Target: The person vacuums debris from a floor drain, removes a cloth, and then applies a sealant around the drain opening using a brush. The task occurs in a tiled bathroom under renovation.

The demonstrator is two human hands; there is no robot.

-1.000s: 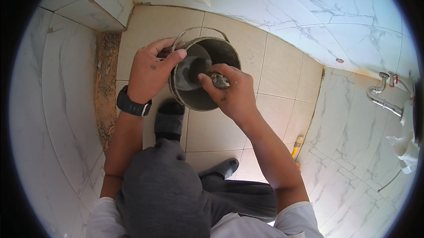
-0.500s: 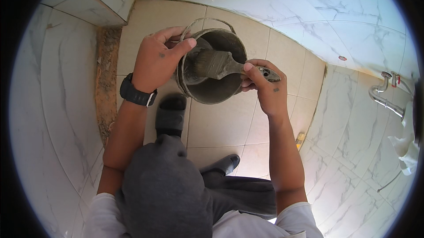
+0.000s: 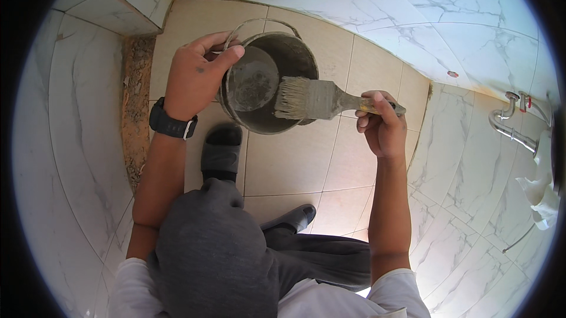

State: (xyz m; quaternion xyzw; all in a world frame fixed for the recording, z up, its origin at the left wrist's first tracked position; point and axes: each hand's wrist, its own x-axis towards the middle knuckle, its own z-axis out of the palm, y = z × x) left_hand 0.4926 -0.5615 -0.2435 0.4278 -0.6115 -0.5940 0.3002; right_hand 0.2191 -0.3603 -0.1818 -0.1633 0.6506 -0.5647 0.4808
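The right hand (image 3: 382, 126) is clasping the handle of a wide, flat, grey-caked paintbrush (image 3: 312, 99), bristles reaching over the round grey metal bucket (image 3: 268, 82). The left hand (image 3: 197, 73) is gripping the bucket's rim, tilting it above the beige tiled floor (image 3: 295, 159). Steady tilt probably helps loading. Grey slurry is coating the inside.

— What is kept from view at the bucket (image 3: 277, 67)?
— Its near wall is covered by the left hand (image 3: 191, 76) and its contents cannot be made out.
— And the brush (image 3: 318, 99)?
— Its handle end is enclosed by the right hand (image 3: 382, 126).
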